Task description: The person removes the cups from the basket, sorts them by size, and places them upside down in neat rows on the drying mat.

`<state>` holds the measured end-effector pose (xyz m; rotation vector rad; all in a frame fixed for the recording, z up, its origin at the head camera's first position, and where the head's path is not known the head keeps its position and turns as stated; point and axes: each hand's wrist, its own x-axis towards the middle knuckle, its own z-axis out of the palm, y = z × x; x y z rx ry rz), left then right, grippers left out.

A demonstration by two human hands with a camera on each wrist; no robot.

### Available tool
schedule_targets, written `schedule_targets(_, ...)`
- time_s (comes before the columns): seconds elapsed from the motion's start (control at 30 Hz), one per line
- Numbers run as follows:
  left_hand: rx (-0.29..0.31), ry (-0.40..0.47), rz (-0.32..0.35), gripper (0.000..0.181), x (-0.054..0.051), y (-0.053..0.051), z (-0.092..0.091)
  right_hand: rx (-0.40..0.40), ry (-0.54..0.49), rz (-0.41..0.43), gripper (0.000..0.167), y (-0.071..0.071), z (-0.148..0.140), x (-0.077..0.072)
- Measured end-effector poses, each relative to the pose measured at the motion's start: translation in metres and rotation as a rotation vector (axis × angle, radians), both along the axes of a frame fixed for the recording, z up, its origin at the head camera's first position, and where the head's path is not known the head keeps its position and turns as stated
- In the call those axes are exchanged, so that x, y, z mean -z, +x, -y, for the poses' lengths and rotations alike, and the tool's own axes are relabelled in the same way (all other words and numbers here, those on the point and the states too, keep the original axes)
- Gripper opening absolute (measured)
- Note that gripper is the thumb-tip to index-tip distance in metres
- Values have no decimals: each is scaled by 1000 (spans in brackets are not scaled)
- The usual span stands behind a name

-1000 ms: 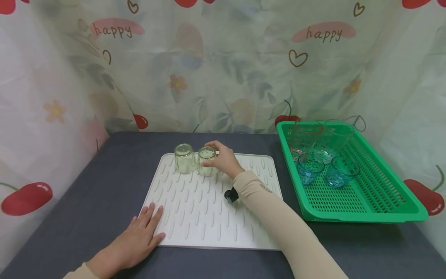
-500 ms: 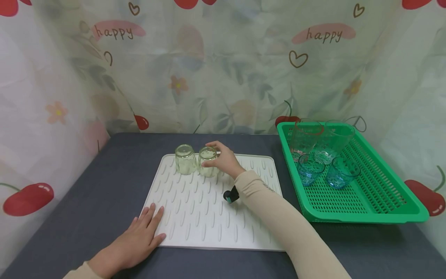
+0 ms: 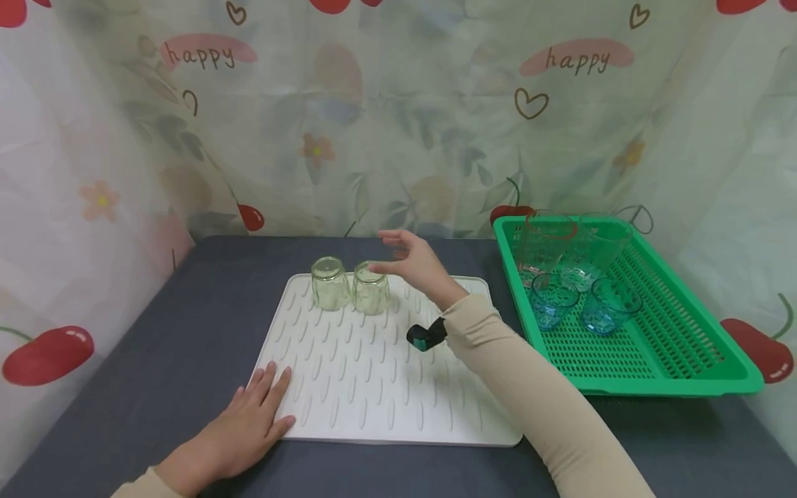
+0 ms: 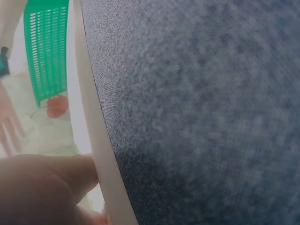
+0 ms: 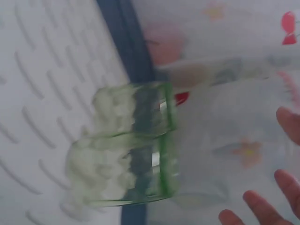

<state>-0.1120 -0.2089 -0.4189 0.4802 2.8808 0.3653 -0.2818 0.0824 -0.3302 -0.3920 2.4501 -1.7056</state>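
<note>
Two pale green glasses stand upside down side by side at the back of a white ridged mat [image 3: 349, 373]: a left glass [image 3: 330, 285] and a right glass [image 3: 371, 294]. My right hand [image 3: 420, 266] hovers just above and to the right of the right glass, fingers spread and holding nothing. In the right wrist view both glasses [image 5: 124, 168] show apart from the fingertips [image 5: 255, 201]. My left hand [image 3: 243, 422] lies flat at the mat's front left edge, fingers straight. The left wrist view shows its thumb [image 4: 79, 173] against the mat's rim [image 4: 101, 140].
A green slotted basket [image 3: 647, 384] stands on the right of the dark table [image 3: 187, 332]. Inside are two blue glasses [image 3: 613, 304] and two taller clear glasses [image 3: 544, 242], one with a red rim. A patterned curtain [image 3: 405, 124] hangs behind and at both sides.
My right hand has let go of the right glass and moved up and to the right. The glass stays upside down on the mat. My left hand has not moved.
</note>
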Motion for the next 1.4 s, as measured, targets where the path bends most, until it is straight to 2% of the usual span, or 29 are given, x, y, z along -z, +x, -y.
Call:
schedule_targets(0.17,4,-2,4,71,-1,0,0,-8,-86,-21,59,23,-20,-36)
schedule_targets(0.33,1,0,19,72,-1,0,0,-4,-142,-94,55,43,-46,-67)
schedule_targets(0.47,0,0,15,72,-1,0,0,19,-131,-152,56,56,-75,-83)
schedule_targets(0.7,6,-7,14,72,0,-1,1,138,-65,-260,53,75,-136,-99)
schedule_targets(0.8,7,-10,15,73,0,-1,1,176,-31,-282,52,76,-160,-98)
schedule_targets(0.93,9,-5,12,72,1,-1,0,221,47,-288,52,75,-188,-89)
schedule_targets(1.13,4,-4,26,72,1,-1,0,264,209,-205,54,73,-222,-67)
schedule_targets(1.3,11,-4,16,72,2,-1,1,243,312,-122,64,66,-241,-49)
schedule_targets(1.4,11,-1,18,73,3,-2,2,194,345,-98,69,59,-249,-38)
